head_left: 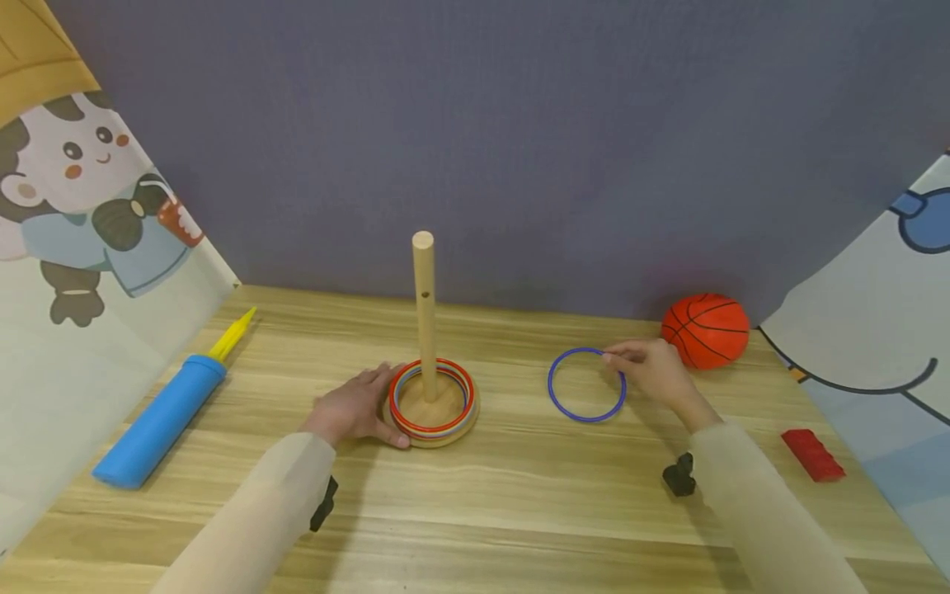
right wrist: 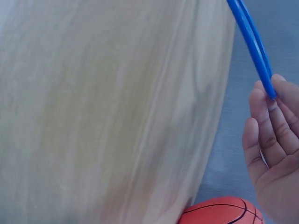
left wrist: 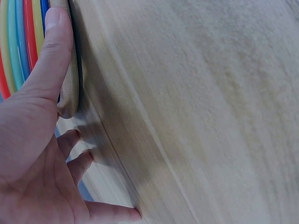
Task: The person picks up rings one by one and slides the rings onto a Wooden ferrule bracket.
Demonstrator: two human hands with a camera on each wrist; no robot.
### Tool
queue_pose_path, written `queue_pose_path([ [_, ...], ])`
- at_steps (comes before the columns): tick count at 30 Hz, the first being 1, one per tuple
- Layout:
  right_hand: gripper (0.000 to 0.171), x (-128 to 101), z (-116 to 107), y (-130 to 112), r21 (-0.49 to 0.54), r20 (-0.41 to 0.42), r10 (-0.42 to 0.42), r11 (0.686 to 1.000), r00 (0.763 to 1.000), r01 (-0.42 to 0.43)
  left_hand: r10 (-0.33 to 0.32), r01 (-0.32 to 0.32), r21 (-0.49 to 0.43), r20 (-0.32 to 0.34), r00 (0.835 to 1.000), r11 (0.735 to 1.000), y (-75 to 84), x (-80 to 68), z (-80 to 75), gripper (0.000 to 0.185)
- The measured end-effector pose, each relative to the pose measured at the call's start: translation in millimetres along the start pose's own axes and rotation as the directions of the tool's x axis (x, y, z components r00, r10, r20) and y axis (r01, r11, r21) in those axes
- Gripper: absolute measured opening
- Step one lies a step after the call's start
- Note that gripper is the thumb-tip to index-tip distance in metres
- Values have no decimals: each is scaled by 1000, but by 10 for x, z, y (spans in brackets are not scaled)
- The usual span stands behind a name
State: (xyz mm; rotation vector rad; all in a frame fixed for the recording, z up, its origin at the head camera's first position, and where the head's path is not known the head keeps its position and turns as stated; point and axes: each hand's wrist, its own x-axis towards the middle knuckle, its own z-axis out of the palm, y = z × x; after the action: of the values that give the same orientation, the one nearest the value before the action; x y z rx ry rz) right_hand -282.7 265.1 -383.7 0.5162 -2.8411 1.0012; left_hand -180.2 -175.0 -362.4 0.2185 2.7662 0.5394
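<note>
A wooden ring stand, with a tall upright post on a round base, stands on the table. Stacked coloured rings lie around the foot of the post, a red one on top. My left hand rests against the left side of the base. Its thumb lies straight along the base's rim, and the other visible fingers are spread beside it over the table. To the right of the stand, my right hand pinches a blue ring at its upper right edge between thumb and fingers.
An orange toy basketball sits at the back right, close behind my right hand. A red block lies at the right edge. On the left lies a blue hand pump with a yellow nozzle. A grey wall rises behind the table.
</note>
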Motion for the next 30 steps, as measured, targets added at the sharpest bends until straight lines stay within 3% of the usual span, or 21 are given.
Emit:
queue_pose_path([
  [7,25,-51,-109,-159,21,-9,5,1000,1000,-5,-6,6,-2,3,1000,1000,-22,30,22,123],
  [30,18,-43,-349,-1006,37,-66,-174,984,983,176,13,-13,6,4,1000,1000,-50,33,13,123],
])
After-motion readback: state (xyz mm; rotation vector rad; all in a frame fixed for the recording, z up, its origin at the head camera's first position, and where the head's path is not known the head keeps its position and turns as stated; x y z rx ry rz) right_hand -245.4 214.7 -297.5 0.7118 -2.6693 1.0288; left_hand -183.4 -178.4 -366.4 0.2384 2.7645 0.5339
